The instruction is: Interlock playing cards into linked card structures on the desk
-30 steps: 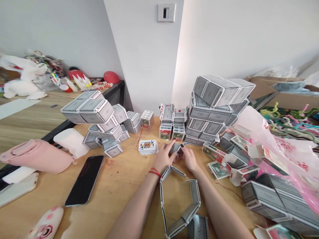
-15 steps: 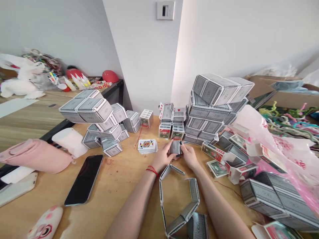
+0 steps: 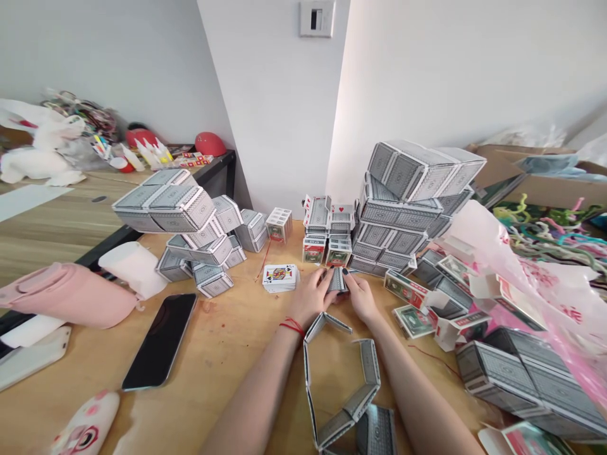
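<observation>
Between my hands, at the middle of the table, is a small grey-patterned stack of playing cards (image 3: 337, 280). My left hand (image 3: 312, 292) is closed on its left side, fingers over the edge. My right hand (image 3: 359, 294) grips the right side, thumb on top. Just behind stand two card boxes (image 3: 338, 249) with cards sticking out of the tops. A deck of cards (image 3: 279, 278) lies face up left of my left hand, a jack on top. Between my forearms stands an open ring of folded cards (image 3: 308, 373), with a card block (image 3: 375, 430) at its near end.
Tall stacks of card-built blocks stand at right (image 3: 393, 215) and left (image 3: 164, 205). Opened card boxes (image 3: 458, 328) and pink plastic (image 3: 516, 272) crowd the right side. At left lie a black phone (image 3: 160, 341), a pink pouch (image 3: 71, 296) and a white case (image 3: 35, 359).
My left hand has shifted slightly right, its fingers now further over the cards. The cards have tilted a little between my hands. Everything else stays put.
</observation>
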`<act>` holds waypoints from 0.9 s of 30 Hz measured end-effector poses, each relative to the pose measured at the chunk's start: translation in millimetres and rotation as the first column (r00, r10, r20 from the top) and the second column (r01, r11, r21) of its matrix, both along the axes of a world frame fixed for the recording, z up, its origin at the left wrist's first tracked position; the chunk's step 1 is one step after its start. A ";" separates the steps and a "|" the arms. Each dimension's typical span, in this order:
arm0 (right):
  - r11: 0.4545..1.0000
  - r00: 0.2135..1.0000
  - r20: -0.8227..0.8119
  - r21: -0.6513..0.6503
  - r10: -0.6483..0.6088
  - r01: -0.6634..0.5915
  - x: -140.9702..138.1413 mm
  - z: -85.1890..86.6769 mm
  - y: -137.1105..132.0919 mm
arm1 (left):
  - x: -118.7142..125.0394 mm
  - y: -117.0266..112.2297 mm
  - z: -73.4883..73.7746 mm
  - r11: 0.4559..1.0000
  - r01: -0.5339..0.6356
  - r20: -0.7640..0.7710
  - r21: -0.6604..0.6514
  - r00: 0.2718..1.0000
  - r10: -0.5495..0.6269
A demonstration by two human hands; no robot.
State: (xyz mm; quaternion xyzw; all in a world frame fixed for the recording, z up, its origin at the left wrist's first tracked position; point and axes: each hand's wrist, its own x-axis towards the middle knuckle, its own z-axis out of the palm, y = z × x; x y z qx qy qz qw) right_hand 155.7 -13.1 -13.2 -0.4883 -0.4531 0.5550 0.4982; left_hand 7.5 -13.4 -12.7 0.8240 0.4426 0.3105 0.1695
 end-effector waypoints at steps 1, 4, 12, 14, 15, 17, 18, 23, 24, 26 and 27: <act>0.999 0.999 -0.033 -0.023 0.022 -0.023 0.5 -0.1 0.2 | 0.5 0.0 -0.6 1.000 0.000 -0.018 0.008 1.000 0.000; 0.992 0.986 -0.140 -0.076 0.093 -0.104 2.4 -0.1 0.5 | 2.1 0.2 -2.2 0.999 -0.012 -0.090 0.039 0.996 0.016; 0.979 0.933 -0.330 -0.090 0.145 -0.184 6.2 -3.2 1.8 | 6.8 -0.2 -5.5 0.999 -0.035 -0.142 0.040 0.989 0.040; 0.979 0.929 -0.341 -0.089 0.142 -0.182 6.1 -2.9 2.0 | 8.4 -0.8 -6.2 0.999 -0.032 -0.116 0.009 0.993 0.033; 0.980 0.927 -0.350 -0.092 0.136 -0.178 5.7 -2.6 2.0 | 9.2 -1.1 -6.5 0.999 -0.032 -0.103 -0.007 0.994 0.031; 0.979 0.913 -0.388 -0.103 0.124 -0.177 3.9 -1.9 1.6 | 10.7 -1.7 -7.1 0.999 -0.033 -0.076 -0.026 0.997 0.031; 0.978 0.901 -0.417 -0.109 0.118 -0.179 2.4 -1.7 1.3 | 11.2 -2.0 -7.3 0.999 -0.031 -0.062 -0.032 0.998 0.029; 0.965 0.819 -0.564 -0.141 0.105 -0.221 -5.8 -1.6 -0.2 | 11.4 -2.9 -5.7 0.998 -0.048 -0.028 -0.032 0.998 0.047; 0.961 0.807 -0.581 -0.147 0.107 -0.234 -6.8 -1.3 -0.4 | 11.1 -3.0 -4.8 0.998 -0.058 -0.030 -0.028 0.998 0.057; 0.954 0.789 -0.604 -0.159 0.111 -0.256 -7.8 -0.3 -0.7 | 10.8 -3.2 -3.0 0.997 -0.070 -0.033 -0.018 0.997 0.069; 0.950 0.782 -0.613 -0.165 0.111 -0.265 -7.9 0.4 -0.8 | 10.8 -3.4 -2.2 0.997 -0.071 -0.033 -0.011 0.997 0.070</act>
